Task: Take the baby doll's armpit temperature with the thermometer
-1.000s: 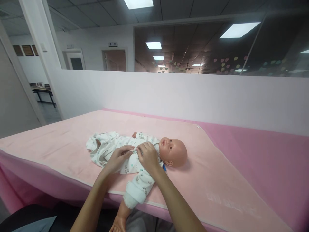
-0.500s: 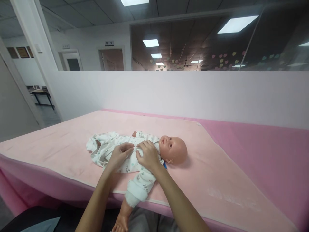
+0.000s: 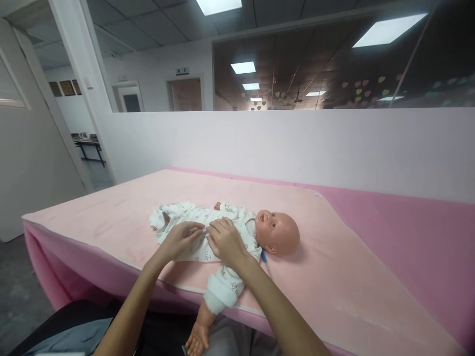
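A baby doll (image 3: 279,233) lies on its back, its bald head to the right, dressed in a white printed onesie (image 3: 243,223). Over the belly, my left hand (image 3: 185,237) pinches the front edge of the cloth. My right hand (image 3: 227,241) is bent over the same spot, fingertips almost meeting the left ones and closed on the cloth. Whatever fastener may be between the fingertips is too small to make out. One doll arm (image 3: 202,324), its sleeve cuff turned back, hangs over the near table edge toward my lap.
A thin stick with a blue end (image 3: 263,256) lies beside the doll's shoulder, partly hidden by my right forearm. The pale pink mat (image 3: 334,277) covers a table with a darker pink cloth (image 3: 415,237). Behind it rises a white half wall (image 3: 297,143) with glass above.
Both hands have slid a little down the onesie front, away from the doll's head. The camera view has turned left, and more of the blue-ended stick shows.
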Tool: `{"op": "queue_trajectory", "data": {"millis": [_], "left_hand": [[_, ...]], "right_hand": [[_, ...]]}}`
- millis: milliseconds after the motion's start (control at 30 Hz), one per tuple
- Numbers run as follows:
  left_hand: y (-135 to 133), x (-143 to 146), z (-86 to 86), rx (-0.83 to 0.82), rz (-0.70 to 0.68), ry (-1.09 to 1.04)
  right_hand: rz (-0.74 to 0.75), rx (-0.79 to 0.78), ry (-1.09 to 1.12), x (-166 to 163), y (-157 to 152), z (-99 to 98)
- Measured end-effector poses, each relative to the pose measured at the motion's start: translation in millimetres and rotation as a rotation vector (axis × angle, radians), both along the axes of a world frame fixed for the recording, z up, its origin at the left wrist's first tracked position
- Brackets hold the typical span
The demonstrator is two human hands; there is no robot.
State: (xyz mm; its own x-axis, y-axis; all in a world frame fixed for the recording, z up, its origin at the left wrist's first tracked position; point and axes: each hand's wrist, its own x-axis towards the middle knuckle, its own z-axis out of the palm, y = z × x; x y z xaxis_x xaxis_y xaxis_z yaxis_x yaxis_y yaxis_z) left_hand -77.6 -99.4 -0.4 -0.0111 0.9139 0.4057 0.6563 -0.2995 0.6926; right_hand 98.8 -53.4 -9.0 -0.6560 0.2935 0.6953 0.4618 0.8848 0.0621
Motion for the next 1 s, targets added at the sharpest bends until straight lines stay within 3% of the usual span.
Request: {"op": "queue_trajectory", "data": {"millis": [100,333,1000], "left_hand": [[-3,-4,-9.0,-0.001,-0.049,-0.015],[9,-2,-22.6,0.090,0.037,0.140],[7,2,-24.3,0.095,0.082,0.146]], "right_hand": [[-0.017,-0.080,-0.010,-9,6,-1.6],[-0.052,-0.191,0.022,-12,11,-2.1],[-0.217,-0.102,-0.095,-12,2,-0.4]]}}
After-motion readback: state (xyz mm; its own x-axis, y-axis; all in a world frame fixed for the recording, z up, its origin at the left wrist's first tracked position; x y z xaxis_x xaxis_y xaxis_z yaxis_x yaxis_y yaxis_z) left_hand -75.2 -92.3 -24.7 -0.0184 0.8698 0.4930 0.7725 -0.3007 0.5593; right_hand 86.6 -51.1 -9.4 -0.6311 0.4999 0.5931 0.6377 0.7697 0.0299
